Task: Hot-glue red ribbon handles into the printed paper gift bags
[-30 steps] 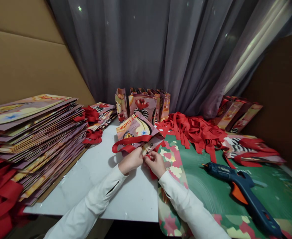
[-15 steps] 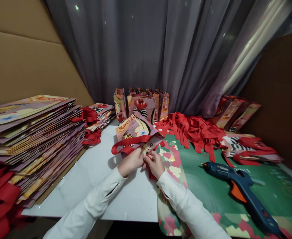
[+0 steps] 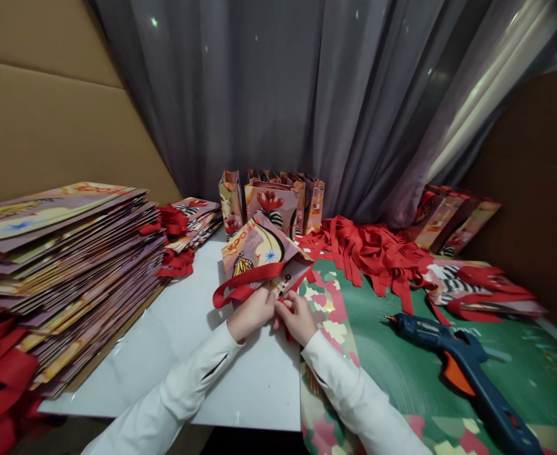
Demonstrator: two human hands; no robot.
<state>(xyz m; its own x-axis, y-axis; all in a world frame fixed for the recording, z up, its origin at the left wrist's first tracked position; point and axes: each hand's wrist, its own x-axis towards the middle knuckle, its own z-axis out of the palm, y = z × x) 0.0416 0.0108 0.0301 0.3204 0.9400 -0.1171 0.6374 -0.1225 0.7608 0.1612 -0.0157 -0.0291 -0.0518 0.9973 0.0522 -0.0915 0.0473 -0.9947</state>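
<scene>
A printed paper bag (image 3: 271,249) with a butterfly and a blue star lies tilted on the white board. A red ribbon (image 3: 250,276) loops across its front and out past its left side. My left hand (image 3: 254,311) is closed on the near edge of the bag, beside the ribbon. Right next to it, my right hand (image 3: 297,316) pinches at the bag's near corner, where red ribbon hangs below the fingers. The fingertips of both hands nearly meet, and what lies between them is partly hidden.
Tall stack of flat printed bags (image 3: 83,272) at left, with red ribbons around. Standing bags (image 3: 271,202) behind. Heap of red ribbons (image 3: 373,246) at back right. Blue glue gun (image 3: 468,360) on the green mat (image 3: 377,354); another bag (image 3: 477,287) with ribbon at right.
The view has shifted slightly. Both hands stay at the bag's near edge with only small finger movements, and the ribbon loop sits slightly differently across the bag.
</scene>
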